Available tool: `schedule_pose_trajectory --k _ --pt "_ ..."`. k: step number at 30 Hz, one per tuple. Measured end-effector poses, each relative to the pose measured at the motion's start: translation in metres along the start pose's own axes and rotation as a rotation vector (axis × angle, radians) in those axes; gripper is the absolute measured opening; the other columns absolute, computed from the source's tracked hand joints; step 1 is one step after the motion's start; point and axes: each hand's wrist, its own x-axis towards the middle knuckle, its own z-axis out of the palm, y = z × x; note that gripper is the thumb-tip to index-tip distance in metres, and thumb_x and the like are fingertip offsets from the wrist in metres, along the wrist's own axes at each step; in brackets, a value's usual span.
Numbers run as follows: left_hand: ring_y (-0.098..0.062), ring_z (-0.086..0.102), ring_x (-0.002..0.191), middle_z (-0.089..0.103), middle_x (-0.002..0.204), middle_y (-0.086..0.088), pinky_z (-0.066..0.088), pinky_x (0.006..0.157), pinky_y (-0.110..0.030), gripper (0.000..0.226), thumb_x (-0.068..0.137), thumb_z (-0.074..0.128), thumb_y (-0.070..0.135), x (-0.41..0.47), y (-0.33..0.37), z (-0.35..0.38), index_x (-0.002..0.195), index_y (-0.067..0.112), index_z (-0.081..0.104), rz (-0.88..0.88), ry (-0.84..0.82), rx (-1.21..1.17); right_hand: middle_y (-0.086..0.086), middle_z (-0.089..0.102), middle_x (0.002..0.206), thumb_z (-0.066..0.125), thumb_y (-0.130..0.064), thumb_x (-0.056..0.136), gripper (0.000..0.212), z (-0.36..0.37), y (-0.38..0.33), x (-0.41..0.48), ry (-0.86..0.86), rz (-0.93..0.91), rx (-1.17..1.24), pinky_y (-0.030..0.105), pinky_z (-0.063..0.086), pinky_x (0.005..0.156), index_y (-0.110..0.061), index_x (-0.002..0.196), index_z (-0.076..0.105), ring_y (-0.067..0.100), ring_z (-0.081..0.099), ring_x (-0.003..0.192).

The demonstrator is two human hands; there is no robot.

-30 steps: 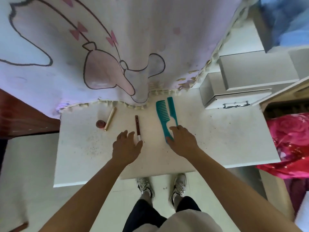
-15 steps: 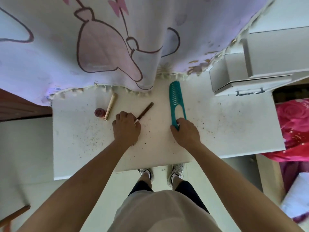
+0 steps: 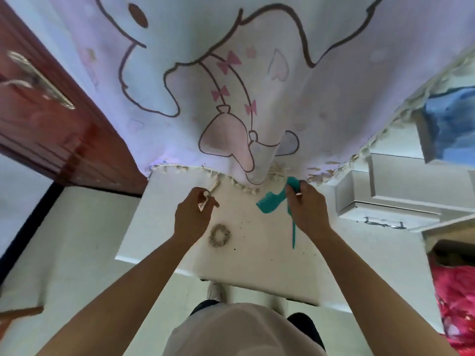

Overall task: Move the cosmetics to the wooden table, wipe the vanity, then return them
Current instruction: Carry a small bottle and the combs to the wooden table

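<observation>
On the white vanity (image 3: 257, 260), my left hand (image 3: 191, 218) grips a slim cosmetic stick (image 3: 202, 204) whose pale tip pokes out between the fingers. A gold tube (image 3: 215, 186) lies just beyond those fingers at the cloth hem. My right hand (image 3: 307, 210) holds two teal combs. The wide comb (image 3: 270, 203) sticks out to the left. The tail comb's thin handle (image 3: 293, 236) points back toward me. A pale hair scrunchie (image 3: 219, 236) lies on the vanity between my wrists.
A cartoon-printed cloth (image 3: 231, 98) hangs over the back of the vanity. White drawer boxes (image 3: 385, 201) stand at the right. A red-brown door (image 3: 38, 111) is at the left and pink bedding (image 3: 455, 291) at the lower right. Dark specks dot the vanity top.
My right hand has lifted both combs off the vanity. My left hand, holding the stick, has moved up to the gold tube. The view has tilted up and the scrunchie has come into sight.
</observation>
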Motion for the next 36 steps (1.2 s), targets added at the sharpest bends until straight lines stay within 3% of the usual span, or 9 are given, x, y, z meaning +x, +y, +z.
schedule_pose_trajectory --k 2,5,11,15,19,24,27,31,36 --pt "0.013 0.062 0.084 0.065 0.083 0.039 0.044 0.065 -0.008 0.005 0.095 0.060 0.021 -0.020 -0.002 -0.013 0.092 0.021 0.056 -0.029 0.076 -0.010 -0.007 0.065 0.084 0.046 -0.043 0.101 0.020 0.006 -0.010 -0.001 -0.038 -0.013 0.157 0.011 0.039 0.054 -0.023 0.099 0.051 0.002 0.061 0.072" --pt "0.015 0.060 0.082 0.064 0.079 0.034 0.039 0.065 -0.001 0.005 0.092 0.065 0.022 -0.054 -0.011 -0.040 0.092 0.024 0.061 -0.191 0.207 -0.048 -0.008 0.068 0.084 0.049 -0.041 0.101 0.018 0.025 -0.037 -0.012 -0.134 -0.041 0.354 0.016 0.045 0.064 -0.024 0.102 0.054 0.004 0.065 0.078" --pt "0.000 0.065 0.082 0.071 0.087 0.012 0.049 0.068 -0.024 0.003 0.092 0.062 0.028 -0.115 -0.032 -0.137 0.096 0.027 0.063 -0.333 0.424 -0.094 -0.012 0.071 0.087 0.051 -0.040 0.100 0.012 0.069 -0.128 -0.063 -0.375 -0.211 0.490 0.015 0.046 0.056 -0.030 0.098 0.058 0.003 0.068 0.085" --pt "0.001 0.065 0.070 0.071 0.087 0.014 0.047 0.055 -0.024 0.006 0.093 0.062 0.026 -0.176 -0.067 -0.226 0.096 0.030 0.060 -0.364 0.613 -0.076 -0.006 0.073 0.094 0.048 -0.045 0.101 0.021 0.114 -0.210 -0.125 -0.459 -0.387 0.437 0.024 0.051 0.071 -0.028 0.102 0.060 0.003 0.068 0.084" --pt "-0.015 0.068 0.070 0.072 0.088 0.012 0.054 0.054 -0.038 0.005 0.094 0.061 0.027 -0.256 -0.127 -0.313 0.100 0.027 0.061 -0.419 0.786 -0.111 0.004 0.073 0.088 0.056 -0.037 0.099 0.029 0.180 -0.297 -0.203 -0.571 -0.499 0.517 0.033 0.056 0.074 -0.010 0.103 0.063 0.009 0.070 0.082" --pt "0.004 0.065 0.076 0.068 0.079 0.029 0.053 0.057 -0.014 0.006 0.095 0.061 0.025 -0.364 -0.204 -0.426 0.100 0.028 0.062 -0.479 0.978 -0.038 -0.005 0.072 0.080 0.059 -0.035 0.097 0.023 0.275 -0.415 -0.324 -0.705 -0.698 0.570 0.037 0.055 0.075 -0.012 0.097 0.064 0.010 0.071 0.079" --pt "0.001 0.063 0.067 0.066 0.080 0.036 0.047 0.051 -0.015 0.009 0.095 0.061 0.024 -0.418 -0.230 -0.483 0.095 0.033 0.059 -0.494 1.088 -0.005 -0.002 0.071 0.083 0.057 -0.041 0.096 0.025 0.318 -0.474 -0.392 -0.804 -0.811 0.564 0.040 0.054 0.072 -0.017 0.097 0.062 0.016 0.071 0.081" --pt "0.000 0.056 0.049 0.072 0.078 0.020 0.035 0.040 -0.011 0.002 0.094 0.060 0.029 -0.467 -0.265 -0.541 0.094 0.031 0.059 -0.528 1.209 0.011 -0.006 0.071 0.088 0.057 -0.040 0.097 0.019 0.367 -0.526 -0.465 -0.921 -0.869 0.582 0.024 0.050 0.065 -0.022 0.103 0.061 0.012 0.070 0.086" --pt "-0.007 0.065 0.065 0.070 0.081 0.007 0.053 0.058 -0.026 0.005 0.094 0.064 0.025 -0.496 -0.327 -0.583 0.098 0.023 0.062 -0.650 1.346 -0.101 -0.009 0.069 0.095 0.054 -0.036 0.099 0.023 0.432 -0.563 -0.524 -1.072 -0.864 0.521 0.014 0.050 0.068 -0.018 0.110 0.062 0.008 0.069 0.088"
